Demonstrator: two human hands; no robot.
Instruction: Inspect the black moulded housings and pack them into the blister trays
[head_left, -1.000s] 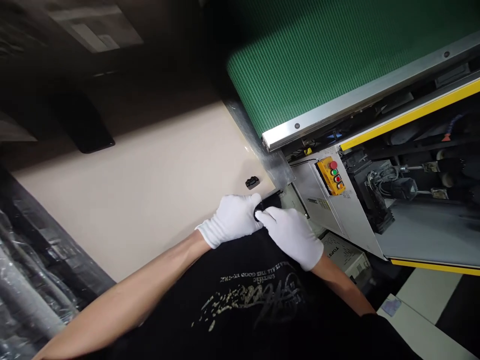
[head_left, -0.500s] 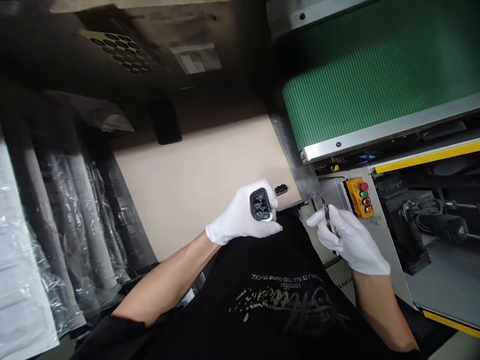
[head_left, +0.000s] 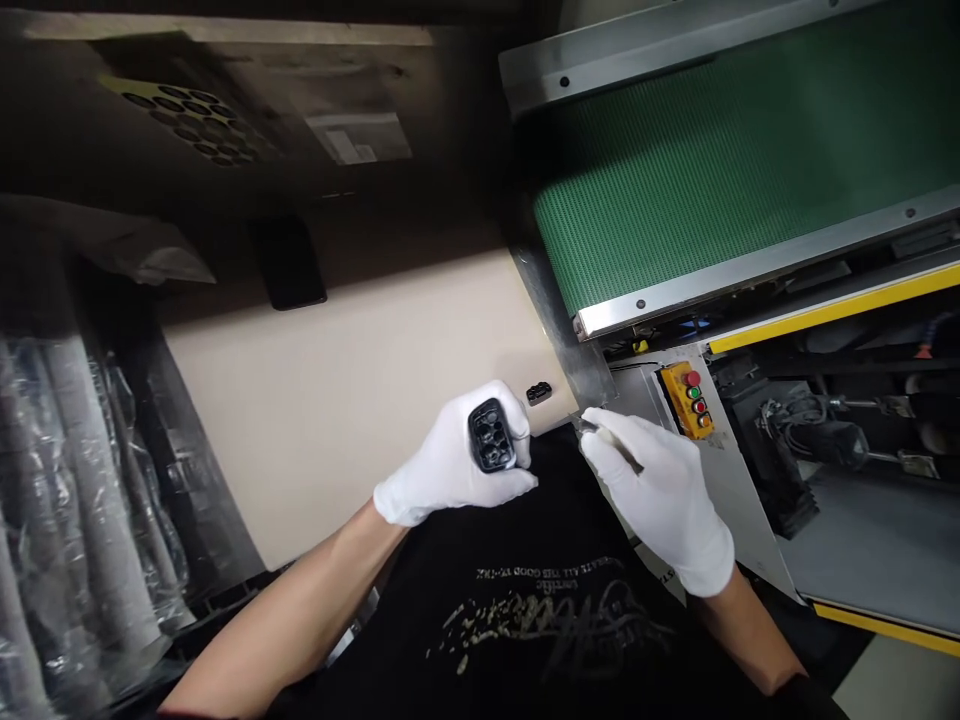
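Note:
My left hand [head_left: 457, 450], in a white glove, is closed around a black plastic housing [head_left: 490, 436] with several round cavities facing up. A small black piece [head_left: 538, 392] with a bumpy top lies on the pale table, just beyond my left fingers and apart from them. My right hand [head_left: 656, 485], gloved too, is closed on a slim pointed metal tool [head_left: 631, 452]. Its tip points toward the table's near right corner, close to the small black piece. The glove covers much of the tool, so its exact kind is unclear.
A green conveyor belt [head_left: 720, 190] with metal rails stands at the right. Below it sits a yellow button box [head_left: 686, 400]. A black phone-like slab [head_left: 287, 262] lies on the pale table [head_left: 352, 370]. Plastic-wrapped stacks [head_left: 82, 500] line the left side.
My right hand has moved left with the metal tool, nearer the table corner, and turned palm-down. The left hand still holds the black housing. The whole view has shifted slightly.

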